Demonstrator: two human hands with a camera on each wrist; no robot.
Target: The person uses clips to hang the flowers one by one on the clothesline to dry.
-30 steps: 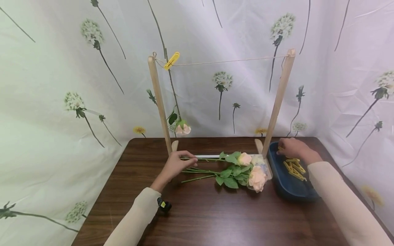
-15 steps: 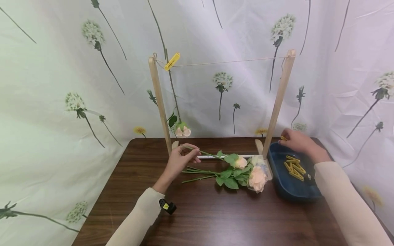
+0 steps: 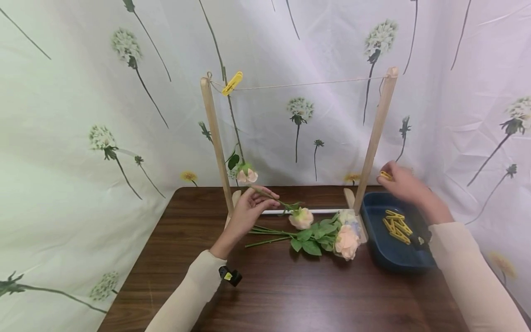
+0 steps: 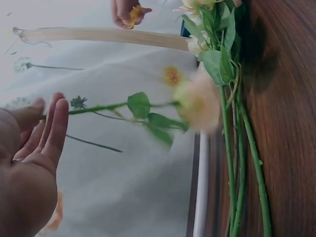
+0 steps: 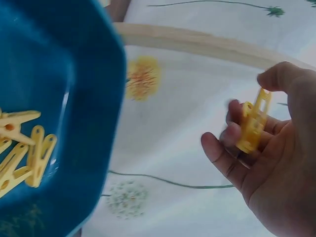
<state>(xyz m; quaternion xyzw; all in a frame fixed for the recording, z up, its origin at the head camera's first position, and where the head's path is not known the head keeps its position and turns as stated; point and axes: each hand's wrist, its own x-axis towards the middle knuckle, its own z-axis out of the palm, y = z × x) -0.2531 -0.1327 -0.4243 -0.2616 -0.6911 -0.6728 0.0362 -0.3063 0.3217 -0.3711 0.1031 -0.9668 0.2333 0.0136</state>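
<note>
My left hand (image 3: 254, 206) pinches the stem of a pale peach rose (image 3: 301, 218), whose head droops to the right just above the table. In the left wrist view the rose's green stem (image 4: 96, 108) runs out from between thumb and fingers. My right hand (image 3: 400, 184) holds a yellow clothespin (image 5: 254, 123) between thumb and fingers, above the far end of the blue tub (image 3: 383, 263). Another rose (image 3: 246, 174) hangs head down from the string (image 3: 307, 84), held by a yellow clothespin (image 3: 232, 83) near the left post.
Several more roses (image 3: 346, 242) lie on the brown table (image 3: 290, 295), heads to the right. Wooden posts (image 3: 375, 138) carry the string, with a white rod (image 3: 327, 211) low between them. Several yellow clothespins (image 3: 397, 227) lie in the tub. A flower-printed curtain (image 3: 265, 124) stands behind.
My left hand has lifted the rose off the bunch, drawing its head left and tilting it down. My right hand has risen out of the tub with a clothespin.
</note>
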